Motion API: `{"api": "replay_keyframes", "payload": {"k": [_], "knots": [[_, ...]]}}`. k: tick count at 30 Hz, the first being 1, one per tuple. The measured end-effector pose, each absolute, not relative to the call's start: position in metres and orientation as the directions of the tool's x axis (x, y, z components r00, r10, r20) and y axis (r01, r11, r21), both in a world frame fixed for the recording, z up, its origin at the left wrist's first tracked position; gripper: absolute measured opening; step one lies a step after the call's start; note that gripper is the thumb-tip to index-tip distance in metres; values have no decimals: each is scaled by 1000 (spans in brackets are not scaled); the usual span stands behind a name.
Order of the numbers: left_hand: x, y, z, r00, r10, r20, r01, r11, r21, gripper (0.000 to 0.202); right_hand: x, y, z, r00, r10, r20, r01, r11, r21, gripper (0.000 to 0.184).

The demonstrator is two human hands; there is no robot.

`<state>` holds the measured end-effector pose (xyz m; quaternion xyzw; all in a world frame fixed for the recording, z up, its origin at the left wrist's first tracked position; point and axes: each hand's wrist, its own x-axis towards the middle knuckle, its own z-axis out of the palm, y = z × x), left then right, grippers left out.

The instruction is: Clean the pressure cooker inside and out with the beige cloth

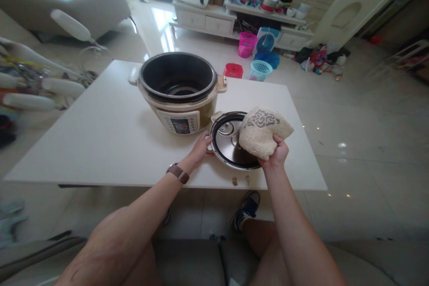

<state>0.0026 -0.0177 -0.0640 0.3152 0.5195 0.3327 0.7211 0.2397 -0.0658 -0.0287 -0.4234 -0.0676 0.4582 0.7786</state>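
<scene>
The left hand (201, 146) gripped a lid (229, 145) by its rim just below frame centre; the right hand (276, 153) clutched a beige cloth (263, 130) overlapping it. A cooker (177, 103) stood upper left of centre on the worktop (83, 143).

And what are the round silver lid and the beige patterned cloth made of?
The round silver lid looks like polished metal, maybe stainless steel: it's shiny with reflections. Its black circular seal is perhaps rubber, dark and smooth. The beige patterned cloth seems like towelling, possibly cotton: fuzzy and softly folded.
</scene>
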Motion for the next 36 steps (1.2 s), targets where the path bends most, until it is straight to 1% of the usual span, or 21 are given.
{"api": "replay_keyframes", "payload": {"k": [2,3,6,7,8,9,10,11,13,15,16,17,18,21,24,27,30,32,33,35,36], "knots": [[2,-15,-62,126,861,-493,-89,505,858,32,240,-68,-26,545,768,-336,-701,198,-686,35],[2,-14,-61,53,900,-433,-45,435,899,30,240,-69,-24,529,769,-360,-722,184,-667,35],[0,-16,-52,-123,987,-106,116,121,986,25,237,-71,-17,467,808,-360,-749,146,-646,33],[0,-19,-48,-145,989,-6,147,27,989,21,236,-72,-15,449,819,-358,-753,132,-645,32],[0,-22,-44,-146,988,55,150,-33,988,16,235,-74,-12,432,828,-356,-756,117,-644,31],[1,-25,-40,-125,990,67,121,-51,991,10,233,-75,-9,418,836,-354,-757,105,-645,31],[2,-28,-37,-77,997,32,65,-27,998,5,231,-76,-6,407,844,-350,-757,97,-646,30],[3,-32,-35,12,999,-33,-7,33,999,9,229,-77,-4,399,851,-343,-757,94,-647,30],[7,-38,-33,301,935,-188,-130,235,963,24,224,-80,2,383,867,-319,-755,94,-649,29],[11,-45,-33,611,741,-279,-158,459,874,38,218,-82,6,366,884,-290,-750,96,-654,29],[13,-48,-33,716,637,-285,-161,548,821,44,215,-82,7,355,893,-277,-747,93,-658,29],[15,-51,-33,782,561,-272,-177,619,765,47,213,-83,8,345,900,-266,-744,89,-662,30],[17,-53,-32,817,520,-251,-209,672,710,49,210,-83,9,336,905,-261,-742,84,-665,30],[21,-58,-29,812,547,-205,-356,741,569,43,206,-83,10,314,909,-274,-743,56,-667,31],[21,-58,-23,773,600,-207,-459,753,471,44,203,-84,10,291,915,-280,-745,34,-666,31],[19,-54,-19,721,661,-209,-553,730,400,48,201,-86,13,265,929,-259,-735,20,-678,30],[22,-49,-19,639,741,-209,-654,665,359,52,203,-87,15,265,939,-220,-678,19,-735,29],[25,-44,-21,582,780,-230,-702,624,342,51,210,-86,13,304,935,-183,-579,29,-815,27],[26,-41,-23,566,786,-250,-709,618,338,49,217,-86,10,361,919,-161,-499,44,-866,27],[26,-35,-25,562,773,-295,-693,634,343,44,236,-84,1,554,828,-84,-255,72,-964,32],[25,-31,-26,566,764,-309,-679,645,351,41,247,-83,-6,668,744,-20,-100,63,-993,35]]}}
